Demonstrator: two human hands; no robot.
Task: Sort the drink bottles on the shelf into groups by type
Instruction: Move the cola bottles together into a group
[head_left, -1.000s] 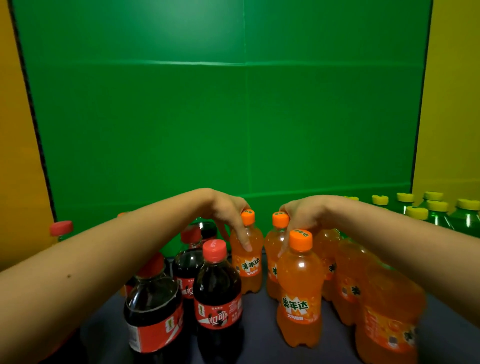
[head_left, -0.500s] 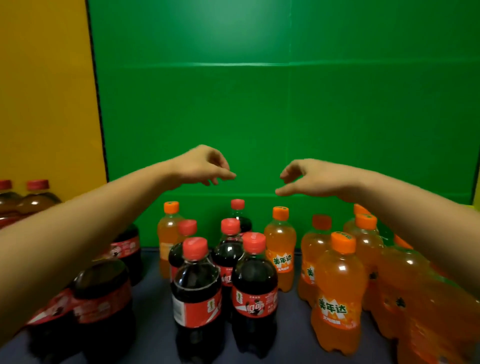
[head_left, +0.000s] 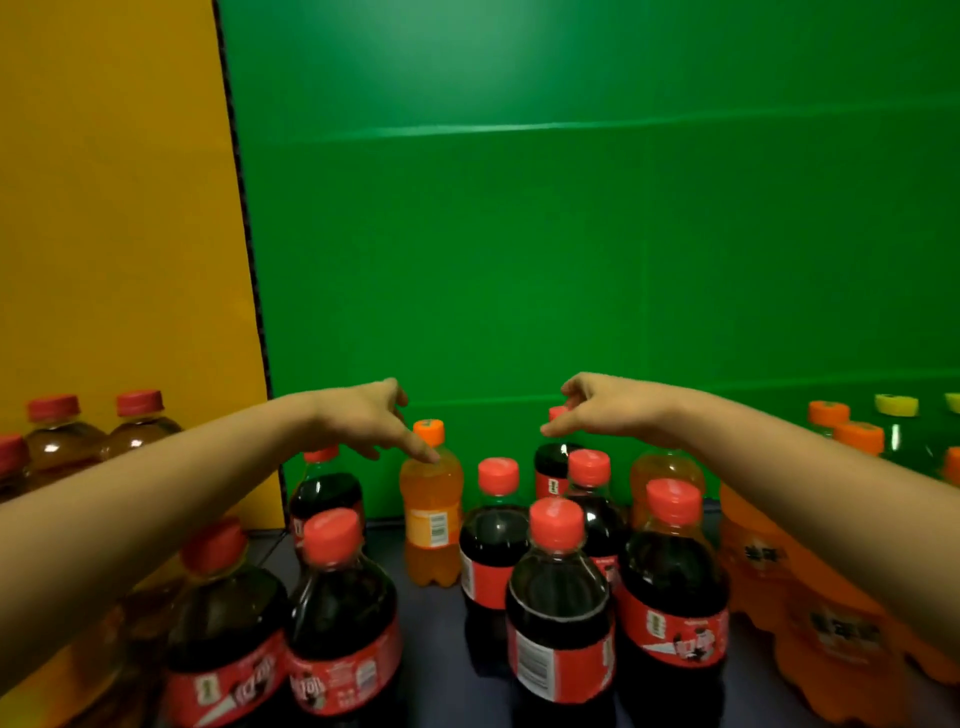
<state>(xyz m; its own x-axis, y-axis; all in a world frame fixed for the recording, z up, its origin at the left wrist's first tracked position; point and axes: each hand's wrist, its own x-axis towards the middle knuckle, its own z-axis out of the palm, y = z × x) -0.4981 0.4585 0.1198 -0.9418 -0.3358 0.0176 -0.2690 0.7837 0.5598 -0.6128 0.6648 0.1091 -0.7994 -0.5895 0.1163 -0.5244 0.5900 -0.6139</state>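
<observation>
Centrally, a lone orange soda bottle (head_left: 431, 499) is standing upright toward the back of the shelf (head_left: 431, 618), with its barcode facing the camera and cola bottles (head_left: 558, 613) standing on both sides of it. Five red-capped colas are clustering just right of it, and three more are standing to its left and nearer the camera.

The left hand (head_left: 371, 421) is hovering over the lone orange bottle with its fingers loosely extended downward and nothing in its grasp. Its index fingertip (head_left: 434, 456) is overlapping the bottle's shoulder just below the orange cap (head_left: 429, 432); whether it is touching cannot be told.

The right hand (head_left: 597, 405) is hanging above the rear cola bottle (head_left: 553, 467), fingers relaxed and slightly bent, holding nothing. That bottle's red cap (head_left: 557, 413) is showing partly behind the fingers, and contact cannot be confirmed.

Further right, a group of orange soda bottles (head_left: 769, 566) is standing together under the right forearm, partly blurred. Beyond it, green bottles (head_left: 904, 447) with yellow caps are standing at the far right edge.

At far left, amber drink bottles (head_left: 62, 447) with red caps are standing against the yellow side panel (head_left: 114, 208). A green back panel (head_left: 571, 234) is closing off the rear of the shelf.
</observation>
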